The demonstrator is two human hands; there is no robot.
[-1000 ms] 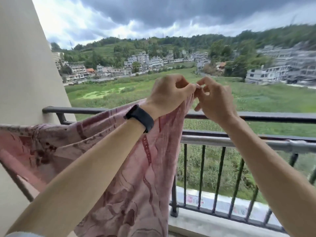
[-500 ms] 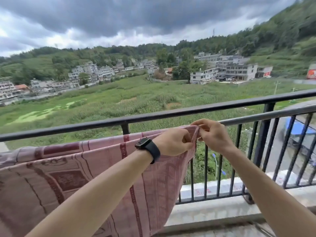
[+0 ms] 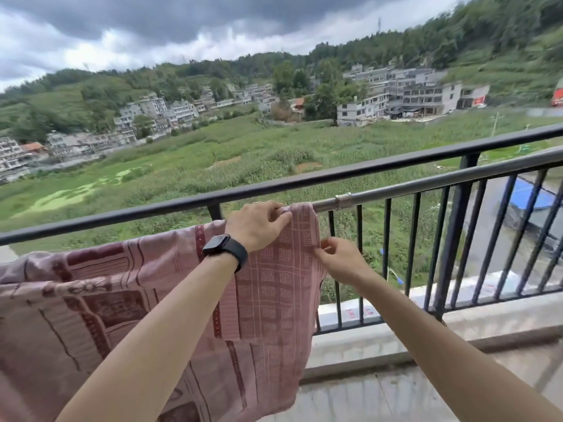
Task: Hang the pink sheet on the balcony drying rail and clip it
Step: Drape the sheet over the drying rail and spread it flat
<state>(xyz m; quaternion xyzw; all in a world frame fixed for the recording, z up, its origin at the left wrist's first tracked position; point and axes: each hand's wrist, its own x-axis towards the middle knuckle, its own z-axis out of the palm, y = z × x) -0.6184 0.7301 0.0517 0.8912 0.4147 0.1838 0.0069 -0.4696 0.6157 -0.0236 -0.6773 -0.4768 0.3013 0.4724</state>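
The pink sheet [image 3: 274, 300] with dark red patterns hangs over the silver drying rail [image 3: 411, 187], which runs just inside the balcony railing. Its right edge drapes down in front of me. My left hand [image 3: 259, 223], with a black watch on the wrist, pinches the sheet's top corner where it folds over the rail. My right hand [image 3: 338, 257] is lower and pinches the sheet's right side edge. No clip shows in view.
A black balcony railing [image 3: 335, 175] with vertical bars stands behind the drying rail. A metal joint ring [image 3: 343, 197] sits on the rail right of the sheet. Beyond lie a concrete ledge [image 3: 457, 324], green fields and buildings.
The sheet's corner came down from mid-air onto the drying rail. My right hand left the top corner and dropped to the side edge. The view swung to the right.
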